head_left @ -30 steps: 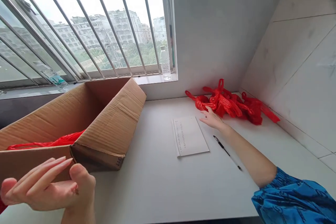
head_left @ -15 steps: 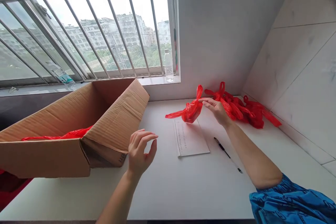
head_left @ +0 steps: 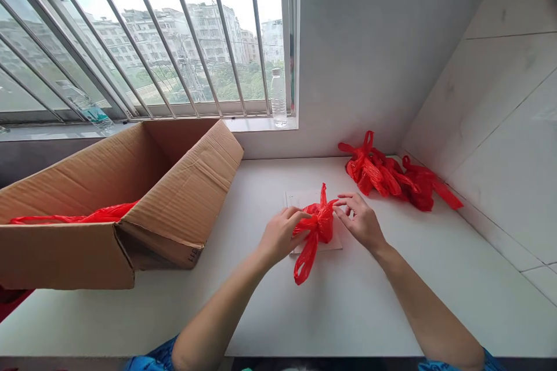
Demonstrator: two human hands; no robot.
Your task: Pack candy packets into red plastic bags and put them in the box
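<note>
A knotted red plastic bag (head_left: 322, 225) is between my two hands, over a white booklet (head_left: 336, 243) that it largely covers. One handle loop hangs toward me and another end sticks up. My left hand (head_left: 282, 234) has its fingers bent over the bag's left side, gripping it near the knot. With thumb and fingertips, my right hand (head_left: 360, 221) pinches a red end on the bag's right side. What the bag contains cannot be made out.
An open cardboard box (head_left: 174, 203) with red plastic (head_left: 100, 214) inside stands at left. More red bags (head_left: 387, 177) lie by the back right wall. A clear bottle (head_left: 278, 98) stands on the sill, and another bottle (head_left: 93, 113) leans by the barred window.
The bag has come nearer me and turned, its loop now pointing toward me. My left hand has moved right and taken hold of it. The pen is no longer visible.
</note>
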